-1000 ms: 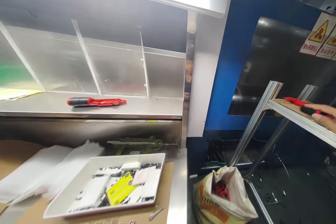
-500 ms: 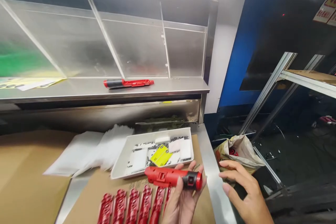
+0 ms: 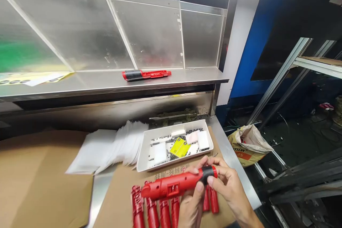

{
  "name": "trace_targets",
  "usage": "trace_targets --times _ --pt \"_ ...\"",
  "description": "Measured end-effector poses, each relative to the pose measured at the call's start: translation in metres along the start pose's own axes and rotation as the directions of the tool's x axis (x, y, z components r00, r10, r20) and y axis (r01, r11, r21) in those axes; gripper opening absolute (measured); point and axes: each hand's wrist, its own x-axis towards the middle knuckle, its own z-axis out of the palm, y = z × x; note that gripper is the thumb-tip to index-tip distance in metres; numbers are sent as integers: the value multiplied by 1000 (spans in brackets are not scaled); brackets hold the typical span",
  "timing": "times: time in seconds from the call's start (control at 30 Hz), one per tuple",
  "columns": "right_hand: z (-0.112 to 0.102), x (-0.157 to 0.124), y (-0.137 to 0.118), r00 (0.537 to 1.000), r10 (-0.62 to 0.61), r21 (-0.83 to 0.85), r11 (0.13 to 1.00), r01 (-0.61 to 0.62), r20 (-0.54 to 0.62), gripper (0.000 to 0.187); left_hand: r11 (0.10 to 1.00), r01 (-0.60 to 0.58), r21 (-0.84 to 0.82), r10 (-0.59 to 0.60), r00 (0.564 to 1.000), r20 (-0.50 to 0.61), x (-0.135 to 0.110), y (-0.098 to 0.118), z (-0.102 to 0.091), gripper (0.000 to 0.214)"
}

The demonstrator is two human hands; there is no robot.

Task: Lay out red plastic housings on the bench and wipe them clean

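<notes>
At the near edge of the bench, both hands hold one red plastic tool body (image 3: pixel 171 187) with a black band (image 3: pixel 207 174). The left hand (image 3: pixel 191 208) supports it from below, thumb on the red part, and the right hand (image 3: pixel 229 192) closes around the band, so each grip is shut on it and the work in hand is this one piece. Under them, a row of red moulded parts (image 3: pixel 138 206) lies on a cardboard sheet (image 3: pixel 112 210). Just behind stands a white tray (image 3: pixel 140 160) with white pads (image 3: pixel 203 140), a yellow card (image 3: pixel 179 147) and small black bits, beside a pile of white sheets (image 3: pixel 120 148). Farther, a similar red and black tool (image 3: pixel 146 75) lies on the steel shelf (image 3: pixel 80 80); at right are a paper sack (image 3: pixel 248 146), an aluminium frame (image 3: pixel 278 78) and a blue machine panel (image 3: pixel 256 50)
</notes>
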Motion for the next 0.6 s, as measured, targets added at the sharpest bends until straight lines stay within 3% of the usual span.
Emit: trace_targets --times 0.1,0.17,0.27,0.3,0.33,0.4,0.47,0.53,0.6 --pt "6 7 4 999 -18 -22 1000 17 -29 35 996 -36 80 39 999 -35 5 5 -1 25" --pt "7 12 5 999 -36 -54 998 35 -20 35 952 -200 231 206 978 -5 7 5 -1 19" --pt "8 18 5 999 -39 -78 996 40 14 32 755 -523 395 521 845 122 7 3 1 6" --pt "8 19 4 998 -43 -78 996 45 35 31 721 -566 400 559 816 146 7 4 2 5" --pt "7 19 3 997 -46 -71 996 50 62 31 730 -564 387 557 818 142 7 7 2 5" --pt "5 18 0 991 -47 -38 998 52 125 29 841 -439 317 442 895 66 8 15 0 12" --pt "2 15 -3 988 -28 -14 999 30 152 27 969 -204 140 205 979 6 12 25 -6 19" --pt "0 11 -5 993 -13 -44 999 18 115 25 996 10 -88 -6 999 49 16 32 -14 19" --pt "0 7 -6 999 -30 -106 994 34 43 22 954 133 -268 -94 984 154 20 34 -22 21"
